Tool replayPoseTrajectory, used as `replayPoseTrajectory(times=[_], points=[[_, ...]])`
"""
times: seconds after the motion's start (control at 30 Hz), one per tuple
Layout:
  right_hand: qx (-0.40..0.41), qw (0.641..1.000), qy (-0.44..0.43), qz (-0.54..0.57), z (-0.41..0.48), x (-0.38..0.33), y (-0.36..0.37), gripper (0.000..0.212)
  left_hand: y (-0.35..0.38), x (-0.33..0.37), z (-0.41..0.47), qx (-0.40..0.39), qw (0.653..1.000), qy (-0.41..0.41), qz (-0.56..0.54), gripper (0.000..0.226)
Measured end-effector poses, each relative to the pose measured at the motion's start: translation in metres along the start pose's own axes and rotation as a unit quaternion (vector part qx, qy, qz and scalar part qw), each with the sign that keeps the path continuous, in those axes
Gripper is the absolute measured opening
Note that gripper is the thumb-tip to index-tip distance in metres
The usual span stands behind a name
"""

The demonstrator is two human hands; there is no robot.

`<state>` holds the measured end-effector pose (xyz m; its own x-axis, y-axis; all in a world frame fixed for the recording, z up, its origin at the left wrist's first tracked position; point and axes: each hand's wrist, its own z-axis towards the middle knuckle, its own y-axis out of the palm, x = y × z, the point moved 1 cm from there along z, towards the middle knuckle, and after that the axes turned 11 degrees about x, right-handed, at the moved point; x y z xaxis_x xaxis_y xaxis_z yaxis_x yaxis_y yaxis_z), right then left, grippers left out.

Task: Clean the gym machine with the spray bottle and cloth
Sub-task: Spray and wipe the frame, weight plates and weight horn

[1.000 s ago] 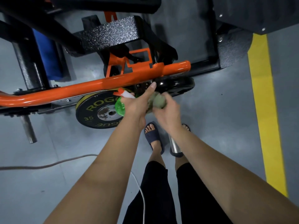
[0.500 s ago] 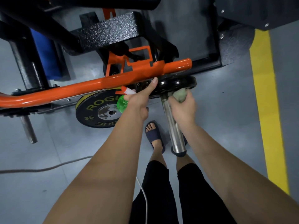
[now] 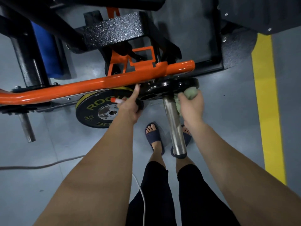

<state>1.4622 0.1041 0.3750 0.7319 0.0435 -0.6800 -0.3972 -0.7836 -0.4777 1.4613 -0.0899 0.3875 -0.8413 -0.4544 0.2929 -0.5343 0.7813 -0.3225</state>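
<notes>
The green cloth (image 3: pixel 191 93) is bunched in the right hand (image 3: pixel 191 108), whose fingers are curled tight round it, pressing it where the chrome weight sleeve (image 3: pixel 173 126) meets the black plate (image 3: pixel 169 87). The sleeve's long axis runs from that plate back toward the person, so I'd judge the wipe should travel along it toward its free end, with the right hand much the nearer. The left hand (image 3: pixel 128 110) grips the spray bottle (image 3: pixel 116 100), one finger sticking out straight toward the orange bar (image 3: pixel 97 85). The hand hides the bottle's body, so its fill is unknowable. A Rogue plate (image 3: pixel 96 111) sits just left.
</notes>
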Motion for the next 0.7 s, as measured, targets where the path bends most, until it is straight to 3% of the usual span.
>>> replayPoseTrajectory(times=[0.07, 0.13, 0.23, 0.3, 0.33, 0.4, 0.47, 0.5, 0.53, 0.6, 0.67, 0.7], points=[[0.006, 0.994, -0.087, -0.059, -0.014, 0.003, 0.01, 0.026, -0.012, -0.012, 0.015, 0.054, 0.994, 0.058, 0.076, 0.108], [-0.002, 0.979, -0.18, -0.094, -0.019, 0.005, 0.017, 0.028, -0.015, -0.029, 0.018, 0.048, 0.99, 0.102, 0.089, 0.108], [-0.034, 0.961, -0.232, -0.144, -0.013, 0.012, 0.007, 0.03, -0.018, -0.033, 0.021, 0.084, 0.992, 0.088, 0.027, 0.071], [0.004, 0.984, -0.142, -0.11, 0.001, 0.011, -0.001, 0.027, -0.019, -0.017, 0.011, 0.082, 0.995, 0.064, -0.005, 0.056], [0.048, 0.996, -0.046, -0.065, 0.012, 0.012, -0.003, 0.025, -0.019, -0.008, 0.003, 0.061, 0.996, 0.049, -0.03, 0.059], [0.087, 0.989, 0.119, 0.031, 0.033, 0.012, -0.002, 0.024, -0.014, 0.008, -0.018, 0.015, 0.998, 0.049, -0.044, 0.083], [0.068, 0.975, 0.194, 0.087, 0.045, 0.011, 0.005, 0.028, -0.001, 0.021, -0.038, -0.02, 0.997, 0.068, -0.039, 0.105], [0.065, 0.975, 0.196, 0.082, 0.046, 0.011, 0.009, 0.031, 0.006, 0.021, -0.042, -0.022, 0.996, 0.083, -0.03, 0.104], [0.072, 0.983, 0.166, 0.033, 0.039, 0.008, 0.01, 0.029, 0.015, 0.021, -0.05, -0.01, 0.995, 0.102, -0.019, 0.102], [0.069, 0.994, 0.017, -0.077, 0.011, 0.003, 0.011, 0.027, 0.029, 0.015, -0.057, 0.018, 0.99, 0.138, 0.006, 0.12], [0.022, 0.983, -0.121, -0.139, -0.019, 0.002, 0.017, 0.031, 0.041, 0.007, -0.057, 0.044, 0.983, 0.173, 0.035, 0.131], [0.001, 0.979, -0.151, -0.136, -0.03, 0.001, 0.02, 0.03, 0.043, 0.004, -0.056, 0.056, 0.981, 0.183, 0.042, 0.132]])
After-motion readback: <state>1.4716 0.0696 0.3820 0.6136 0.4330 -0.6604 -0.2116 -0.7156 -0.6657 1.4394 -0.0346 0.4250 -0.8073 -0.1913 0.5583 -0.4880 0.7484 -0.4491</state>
